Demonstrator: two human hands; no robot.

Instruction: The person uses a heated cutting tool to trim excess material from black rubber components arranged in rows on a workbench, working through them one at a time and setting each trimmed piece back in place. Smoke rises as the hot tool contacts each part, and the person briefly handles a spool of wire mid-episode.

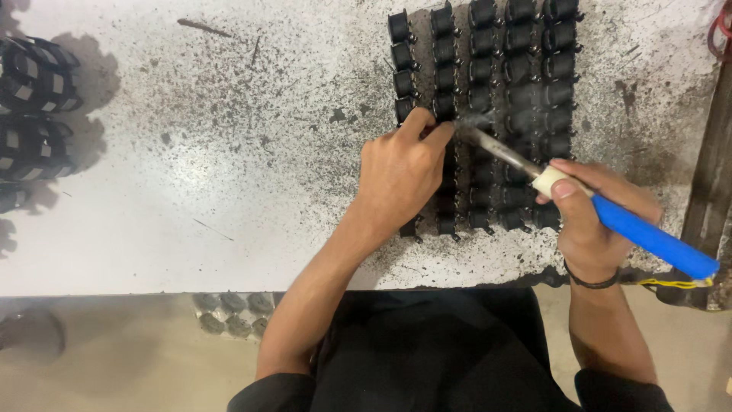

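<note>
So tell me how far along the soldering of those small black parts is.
Done: cannot tell; no finished joints show among the small black parts laid in rows. In hand: the right hand holds a blue-handled soldering iron, tip at a middle row, smoke there; the left hand pinches a part beside it. Left: cannot tell.

Left hand [400,172] reaching forward, back of hand up, thumb and forefinger pinched together at the tips, other fingers curled under. Right hand [591,217] lower and to the side, fingers wrapped shut in a grip, thumb on top. Both forearms bare, angled inward.
</note>
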